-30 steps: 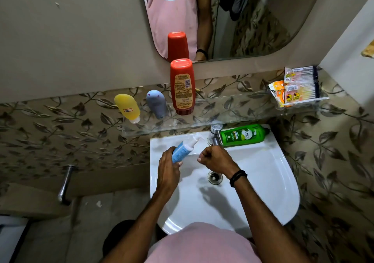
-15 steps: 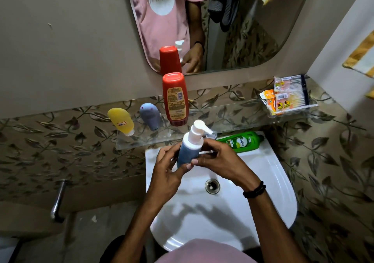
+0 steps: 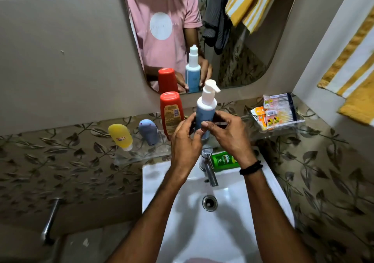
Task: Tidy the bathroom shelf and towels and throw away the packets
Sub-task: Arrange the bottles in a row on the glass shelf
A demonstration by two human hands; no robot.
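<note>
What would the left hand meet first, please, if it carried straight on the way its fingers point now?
Nothing new: the left hand already touches the blue pump bottle. Past that stands the red bottle, though depth is unclear.

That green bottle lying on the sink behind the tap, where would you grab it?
Round the middle of its body, coming from above. The green bottle lies on its side on the sink ledge, so its rounded flank faces up. The tap crowds its left end and the right hand hides the rest.
</note>
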